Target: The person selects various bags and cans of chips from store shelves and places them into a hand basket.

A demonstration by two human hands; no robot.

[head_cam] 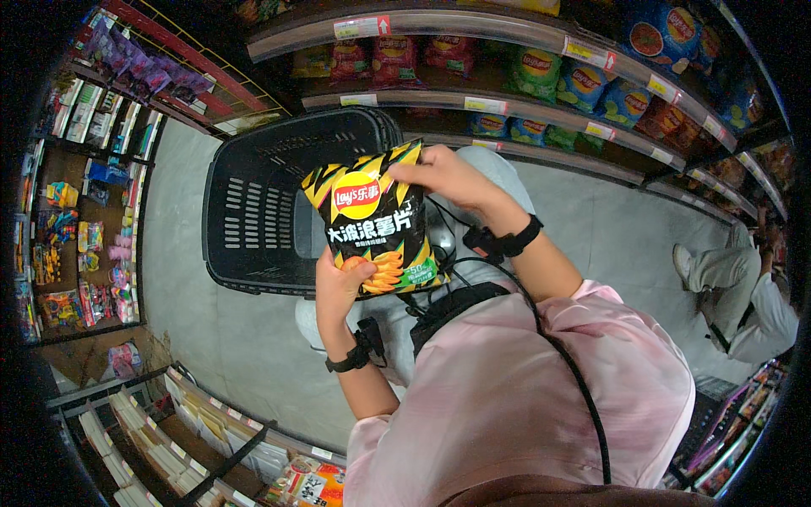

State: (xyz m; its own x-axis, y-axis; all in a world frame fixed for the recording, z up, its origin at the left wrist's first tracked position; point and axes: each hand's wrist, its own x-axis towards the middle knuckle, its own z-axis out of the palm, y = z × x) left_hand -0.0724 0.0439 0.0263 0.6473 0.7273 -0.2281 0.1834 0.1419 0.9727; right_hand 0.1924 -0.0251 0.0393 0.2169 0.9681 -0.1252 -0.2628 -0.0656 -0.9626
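A black and yellow bag of Lay's potato chips (374,222) is held between both my hands, its printed front facing up. My left hand (339,282) grips the lower left corner, thumb lying over the front. The upper right corner is pinched by my right hand (443,176), with the thumb on top. Beneath and to the left of the bag stands a black plastic shopping basket (237,266). The bag covers part of its opening, and the visible part of its inside shows slotted walls and no goods.
Shelves ahead carry several chip bags, among them red bags (394,60) and blue bags (624,101), with price tags along the shelf edges (485,104). Small packaged goods (60,222) hang at the left. Another person (741,285) is low down at the right. A black cable (570,367) crosses my shirt.
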